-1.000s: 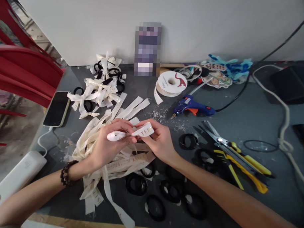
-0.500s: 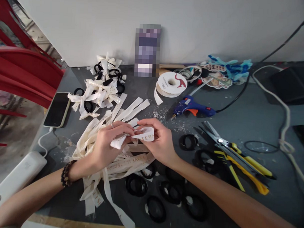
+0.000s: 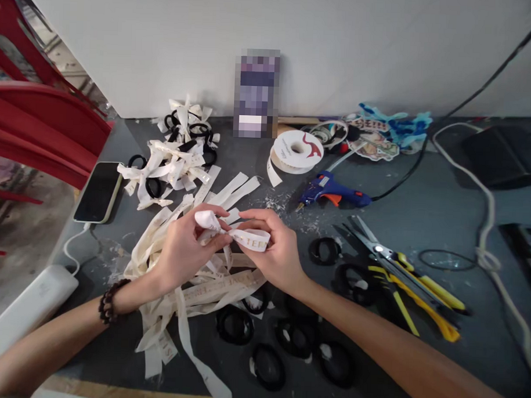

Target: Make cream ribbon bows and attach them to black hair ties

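Observation:
Between my two hands is a white ribbon (image 3: 254,240) with gold lettering, looped into a bow shape. My left hand (image 3: 183,242) pinches it near the middle, one loop rising above the thumb. The fingers of my right hand (image 3: 279,246) close round the other loop, where the letters face me. Beneath both hands lies a heap of cut ribbon strips (image 3: 159,242), partly hidden by them. Several black hair ties (image 3: 268,366) are spread on the grey table (image 3: 199,365) near my right forearm, some with a whitish patch on them.
Finished bows on hair ties (image 3: 175,155) are piled at the back left. A ribbon spool (image 3: 295,156), a blue glue gun (image 3: 333,190), and scissors (image 3: 389,255) with yellow-handled pliers (image 3: 396,302) stand or lie rightward. A phone (image 3: 99,192) and white power strip (image 3: 30,313) occupy the left.
My left hand has turned, and its ribbon loop has swung from below the fingers to above the thumb. My right hand keeps its loop, now showing more lettering. The view has shifted slightly.

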{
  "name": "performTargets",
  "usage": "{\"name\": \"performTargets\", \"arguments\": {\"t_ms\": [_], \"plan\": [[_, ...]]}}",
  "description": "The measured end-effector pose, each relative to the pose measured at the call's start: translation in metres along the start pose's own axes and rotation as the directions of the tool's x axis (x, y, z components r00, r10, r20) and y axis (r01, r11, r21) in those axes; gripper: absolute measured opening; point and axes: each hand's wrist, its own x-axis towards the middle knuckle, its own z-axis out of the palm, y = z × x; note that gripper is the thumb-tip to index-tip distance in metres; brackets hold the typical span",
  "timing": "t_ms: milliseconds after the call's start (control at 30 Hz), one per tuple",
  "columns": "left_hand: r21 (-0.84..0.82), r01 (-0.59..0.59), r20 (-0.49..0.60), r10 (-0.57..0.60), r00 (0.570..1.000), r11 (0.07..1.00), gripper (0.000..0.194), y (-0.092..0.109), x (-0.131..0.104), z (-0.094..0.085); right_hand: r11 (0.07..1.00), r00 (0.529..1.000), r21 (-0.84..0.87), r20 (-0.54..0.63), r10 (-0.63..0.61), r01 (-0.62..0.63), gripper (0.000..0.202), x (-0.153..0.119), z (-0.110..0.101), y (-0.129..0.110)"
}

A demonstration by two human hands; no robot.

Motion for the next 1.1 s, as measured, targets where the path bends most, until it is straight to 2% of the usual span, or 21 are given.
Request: {"name": "performTargets", "arguments": {"t_ms": [67, 200, 333, 433, 600, 833, 933, 1100], "plan": [[0.036, -0.04, 0.004, 0.04, 0.999, 0.999, 0.03, -0.001, -0.002, 0.0, 1.0, 1.0, 0.013, 0.007, -0.028, 0.028, 0.036, 0.001, 0.0, -0.001], [0.083, -0.139, 0.019, 0.138, 0.99, 0.987, 0.027, 0.0, -0.005, 0.0, 0.99, 0.994, -0.09, 0.009, -0.108, 0.108, 0.014, 0.003, -0.001, -0.006], [0.097, -0.112, 0.002, 0.112, 0.994, 0.989, 0.028, 0.004, -0.006, -0.002, 0.974, 0.984, -0.139, 0.023, -0.175, 0.177, 0.008, 0.004, -0.002, -0.011], [0.072, -0.08, 0.011, 0.08, 0.997, 0.994, 0.031, 0.005, -0.005, -0.003, 0.981, 0.989, -0.13, 0.002, -0.147, 0.146, 0.006, 0.003, -0.003, -0.011], [0.055, -0.064, 0.009, 0.063, 0.998, 0.996, 0.023, 0.003, -0.003, -0.003, 0.99, 0.997, -0.112, 0.017, -0.079, 0.08, 0.007, 0.004, -0.002, -0.01], [0.108, -0.108, 0.03, 0.105, 0.994, 0.988, 0.028, 0.002, -0.001, -0.005, 0.989, 0.999, -0.141, 0.0, -0.037, 0.036, 0.014, 0.004, 0.0, -0.009], [0.052, -0.071, 0.101, 0.066, 0.993, 0.996, 0.031, 0.002, 0.002, -0.01, 0.986, 0.999, -0.165, 0.018, -0.027, 0.029, 0.014, 0.003, -0.001, -0.009], [-0.249, 0.064, 0.216, -0.009, 0.976, 0.966, 0.033, 0.0, 0.003, -0.009, 0.986, 0.998, -0.166, 0.056, -0.021, 0.03, 0.006, 0.004, -0.003, -0.006]]}}
